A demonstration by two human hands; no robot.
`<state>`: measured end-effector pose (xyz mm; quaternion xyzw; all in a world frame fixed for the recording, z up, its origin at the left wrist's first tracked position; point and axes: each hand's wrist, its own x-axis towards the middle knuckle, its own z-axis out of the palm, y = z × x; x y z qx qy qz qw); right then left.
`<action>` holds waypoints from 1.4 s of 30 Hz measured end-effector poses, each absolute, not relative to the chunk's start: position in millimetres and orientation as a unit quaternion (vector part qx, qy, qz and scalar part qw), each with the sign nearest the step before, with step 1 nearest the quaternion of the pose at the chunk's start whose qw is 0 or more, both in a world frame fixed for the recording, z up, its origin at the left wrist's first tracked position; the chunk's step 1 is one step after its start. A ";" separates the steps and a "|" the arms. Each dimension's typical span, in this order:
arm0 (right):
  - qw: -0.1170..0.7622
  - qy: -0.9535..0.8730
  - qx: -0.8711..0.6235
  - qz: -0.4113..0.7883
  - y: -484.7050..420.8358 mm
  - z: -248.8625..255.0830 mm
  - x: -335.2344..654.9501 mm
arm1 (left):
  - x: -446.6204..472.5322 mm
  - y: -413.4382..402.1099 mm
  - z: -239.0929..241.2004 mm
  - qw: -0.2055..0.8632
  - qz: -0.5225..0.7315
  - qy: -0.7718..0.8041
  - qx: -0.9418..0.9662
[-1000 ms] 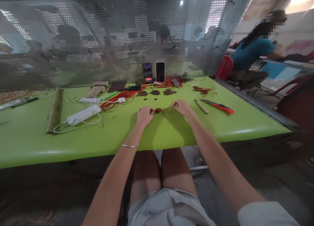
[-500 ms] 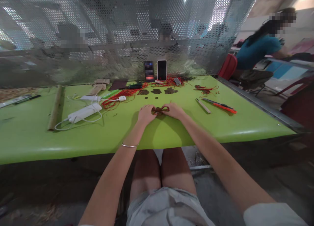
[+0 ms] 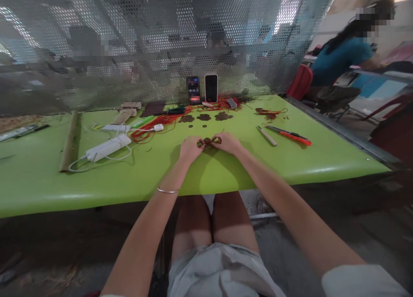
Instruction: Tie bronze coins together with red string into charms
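A small brown piece with reddish edges is held between my two hands, low over the green table; its exact kind is too small to make out. My left hand pinches its left side, fingers curled. From the right, my right hand grips the other side between thumb and fingers. Just beyond lie two small dark discs. Behind those are flat brown scalloped pieces in a row, with red cords to their left.
A white power strip with its cable and a long tube lie left. On the right are a pale-handled tool and an orange-handled cutter. Two phones lean against the perforated metal screen. A person in blue sits at right.
My fingers have shifted slightly on the brown piece, and its middle now shows rounder between them. The whole view has tilted a little; the table items stay in place.
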<state>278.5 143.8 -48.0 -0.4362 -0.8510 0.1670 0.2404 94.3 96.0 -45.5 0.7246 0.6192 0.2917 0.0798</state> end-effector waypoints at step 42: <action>0.343 -0.743 -0.420 0.393 135.2 -37.4 272.9 | 105.1 107.0 -47.6 0.323 0.453 0.529 0.640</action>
